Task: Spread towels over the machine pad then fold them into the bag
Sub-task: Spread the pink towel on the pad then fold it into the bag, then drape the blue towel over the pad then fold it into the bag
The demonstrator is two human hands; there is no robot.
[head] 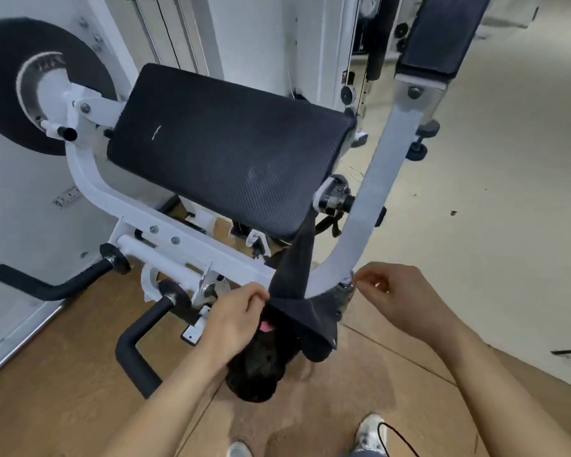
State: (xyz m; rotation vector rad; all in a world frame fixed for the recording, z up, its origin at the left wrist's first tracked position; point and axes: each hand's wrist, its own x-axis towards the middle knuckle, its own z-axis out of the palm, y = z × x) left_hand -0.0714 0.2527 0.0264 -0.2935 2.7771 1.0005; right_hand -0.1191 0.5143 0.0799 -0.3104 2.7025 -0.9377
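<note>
Just below the machine pad (225,153), the left hand (234,318) is pinching the dark towel (294,272) between its thumb and curled fingers (257,296), at the cloth's left edge. The right hand (396,298) is hovering at the towel's right side, its fingers (366,282) curling together beside a grey edge; whether they are gripping cloth I cannot tell. The towel is hanging as a narrow black strip from the pad's near corner, passing the white frame arm (373,179) and folding over above a dark bag (254,377) lying on the wooden floor (63,374). A pink tag (266,326) is showing under the left hand, too blurred to read.
</note>
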